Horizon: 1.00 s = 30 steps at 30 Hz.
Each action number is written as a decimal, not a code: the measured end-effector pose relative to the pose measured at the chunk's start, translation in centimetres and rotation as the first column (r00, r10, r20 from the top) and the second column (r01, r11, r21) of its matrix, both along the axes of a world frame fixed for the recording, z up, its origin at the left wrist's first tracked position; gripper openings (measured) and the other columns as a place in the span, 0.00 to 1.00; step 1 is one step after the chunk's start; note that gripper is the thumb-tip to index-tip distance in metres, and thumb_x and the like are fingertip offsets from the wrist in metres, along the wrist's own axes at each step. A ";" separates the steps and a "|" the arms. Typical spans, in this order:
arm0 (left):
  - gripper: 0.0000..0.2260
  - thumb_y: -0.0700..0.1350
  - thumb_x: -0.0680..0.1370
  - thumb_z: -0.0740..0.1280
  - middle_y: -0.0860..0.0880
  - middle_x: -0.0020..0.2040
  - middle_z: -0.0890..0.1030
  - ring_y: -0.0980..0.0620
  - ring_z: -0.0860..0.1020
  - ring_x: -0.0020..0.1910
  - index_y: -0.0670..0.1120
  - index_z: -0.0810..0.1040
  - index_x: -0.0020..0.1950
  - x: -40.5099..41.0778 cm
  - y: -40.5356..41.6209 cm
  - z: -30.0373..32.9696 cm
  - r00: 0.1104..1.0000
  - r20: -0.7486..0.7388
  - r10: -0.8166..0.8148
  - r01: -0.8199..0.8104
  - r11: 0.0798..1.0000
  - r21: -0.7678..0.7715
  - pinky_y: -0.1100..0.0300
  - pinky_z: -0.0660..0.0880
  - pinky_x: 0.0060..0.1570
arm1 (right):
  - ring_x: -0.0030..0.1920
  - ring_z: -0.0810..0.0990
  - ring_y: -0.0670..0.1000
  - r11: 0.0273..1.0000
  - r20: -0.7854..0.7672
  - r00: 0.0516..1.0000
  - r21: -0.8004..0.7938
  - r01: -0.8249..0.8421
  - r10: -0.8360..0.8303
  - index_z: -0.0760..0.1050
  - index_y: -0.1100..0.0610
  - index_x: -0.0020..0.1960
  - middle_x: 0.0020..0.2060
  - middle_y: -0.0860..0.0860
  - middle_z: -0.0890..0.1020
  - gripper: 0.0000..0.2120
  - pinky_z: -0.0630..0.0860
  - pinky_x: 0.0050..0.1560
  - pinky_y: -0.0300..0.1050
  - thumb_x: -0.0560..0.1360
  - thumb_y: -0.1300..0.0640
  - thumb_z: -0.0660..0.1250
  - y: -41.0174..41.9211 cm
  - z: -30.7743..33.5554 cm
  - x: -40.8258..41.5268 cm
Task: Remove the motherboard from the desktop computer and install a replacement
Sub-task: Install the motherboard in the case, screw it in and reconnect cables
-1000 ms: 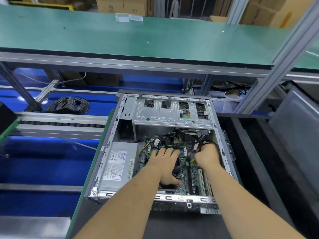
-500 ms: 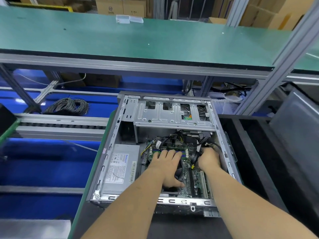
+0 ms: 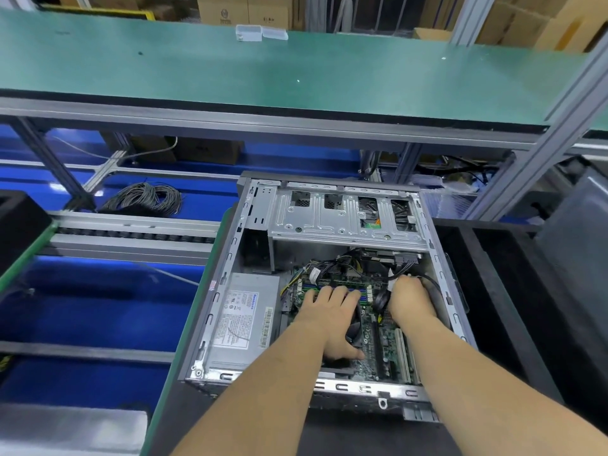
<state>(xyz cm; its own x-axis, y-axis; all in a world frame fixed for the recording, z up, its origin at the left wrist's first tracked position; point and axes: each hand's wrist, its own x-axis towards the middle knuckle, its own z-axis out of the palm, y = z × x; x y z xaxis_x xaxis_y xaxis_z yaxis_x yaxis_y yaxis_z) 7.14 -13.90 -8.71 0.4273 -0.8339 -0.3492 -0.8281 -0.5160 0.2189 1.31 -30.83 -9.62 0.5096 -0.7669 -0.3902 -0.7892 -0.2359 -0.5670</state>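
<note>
An open desktop case (image 3: 230, 258) lies on its side in front of me. Its green motherboard (image 3: 388, 343) sits in the lower right part. My left hand (image 3: 329, 317) lies flat on the board, fingers straight over the blue memory slots (image 3: 332, 286) and palm over the black fan. My right hand (image 3: 409, 299) is curled at the board's far right edge, gripping a black cable (image 3: 434, 284) near the case wall. The fingertips of that hand are hidden.
A grey power supply (image 3: 243, 320) fills the case's left side. A metal drive cage (image 3: 342, 218) spans its far end, with a bundle of wires (image 3: 342, 264) below it. A coil of cable (image 3: 144, 199) lies at left, a green shelf (image 3: 263, 70) overhead, black foam (image 3: 513, 291) at right.
My right hand has shifted right and further toward the case wall, drawing the black cable with it. My left hand stays pressed on the board.
</note>
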 end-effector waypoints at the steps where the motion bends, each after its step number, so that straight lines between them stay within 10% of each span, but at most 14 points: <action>1: 0.50 0.69 0.71 0.70 0.48 0.79 0.55 0.42 0.55 0.76 0.49 0.46 0.81 0.0 0.0 0.0 1.000 0.000 0.001 -0.001 1.000 -0.001 0.41 0.52 0.75 | 0.61 0.75 0.65 1.000 0.006 1.000 -0.005 0.007 -0.007 0.72 0.70 0.64 0.60 0.67 0.76 0.16 0.64 0.28 0.20 0.84 0.64 0.51 -0.4 -0.6 0.1; 13: 0.51 0.69 0.70 0.71 0.48 0.79 0.54 0.42 0.54 0.77 0.49 0.46 0.81 0.0 0.0 -0.1 1.000 -0.005 0.010 -0.011 1.000 -0.005 0.40 0.52 0.75 | 0.37 0.73 0.52 0.996 0.097 0.992 -0.027 0.085 -0.082 0.77 0.61 0.54 0.35 0.49 0.70 0.11 0.64 0.29 0.33 0.81 0.63 0.57 0.9 -0.2 -0.8; 18: 0.52 0.68 0.70 0.71 0.47 0.80 0.54 0.43 0.53 0.77 0.49 0.45 0.81 0.0 0.0 -0.1 1.000 -0.008 0.009 -0.009 1.000 -0.001 0.40 0.51 0.75 | 0.37 0.79 0.48 0.982 0.101 0.990 -0.147 0.116 -0.102 0.80 0.56 0.52 0.42 0.50 0.81 0.09 0.69 0.30 0.38 0.78 0.63 0.61 1.3 0.8 -0.4; 30: 0.53 0.70 0.70 0.70 0.48 0.80 0.53 0.42 0.53 0.78 0.50 0.43 0.82 0.0 -0.2 0.0 1.000 0.001 0.012 -0.012 0.999 0.031 0.40 0.50 0.75 | 0.35 0.75 0.54 0.870 0.454 0.788 0.452 0.197 -0.415 0.74 0.61 0.40 0.35 0.54 0.77 0.11 0.70 0.40 0.46 0.77 0.55 0.65 2.6 3.7 -1.3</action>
<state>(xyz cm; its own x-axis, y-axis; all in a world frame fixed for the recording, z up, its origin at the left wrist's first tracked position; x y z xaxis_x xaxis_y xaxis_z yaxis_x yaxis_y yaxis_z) 7.16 -14.13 -8.73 0.4371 -0.8177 -0.3747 -0.8222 -0.5321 0.2022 0.05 -28.25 -5.95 0.4777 -0.7745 -0.4146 -0.3381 0.2735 -0.9005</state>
